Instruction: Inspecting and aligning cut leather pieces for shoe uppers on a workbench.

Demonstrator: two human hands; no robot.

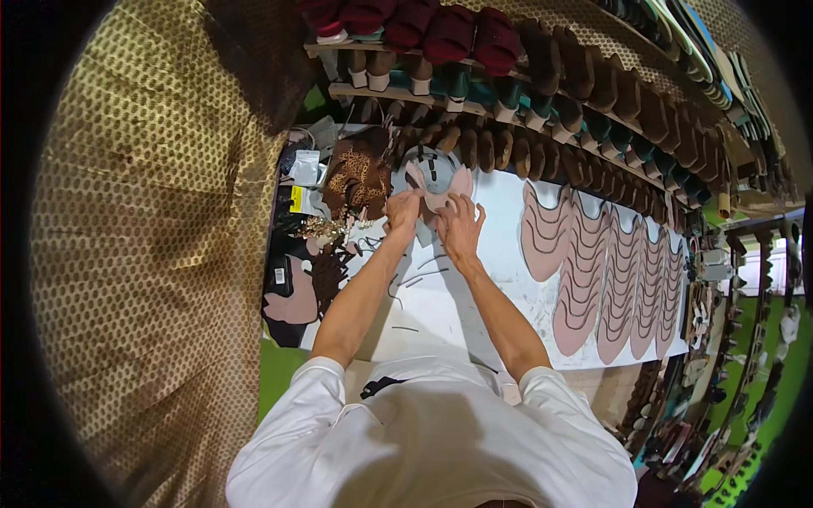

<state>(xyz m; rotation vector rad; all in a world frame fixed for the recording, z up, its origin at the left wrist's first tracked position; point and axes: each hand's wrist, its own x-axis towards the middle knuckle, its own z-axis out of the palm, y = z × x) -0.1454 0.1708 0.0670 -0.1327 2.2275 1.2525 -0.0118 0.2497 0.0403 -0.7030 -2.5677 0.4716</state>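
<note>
A pale pink, curved shoe upper piece (435, 201) lies at the far middle of the white worktable, its two pointed ends rising past my hands. My left hand (403, 213) is closed in a pinch at its left side. The fingers of my right hand (459, 227) are bent over its right side, with the little finger held out; the fingertips are partly hidden. Just beyond sits a round greyish dish or disc (437, 172) with small dark pieces on it. Thin dark strips (423, 269) are scattered on the table nearer to me.
Rows of overlapping pink upper pieces (577, 279) with dark edges cover the table's right. At left lie leopard-print material (354, 173), dark scraps and packets. Shelves of shoes (508, 106) line the back. A patterned gold-brown curtain (161, 254) hangs on the left.
</note>
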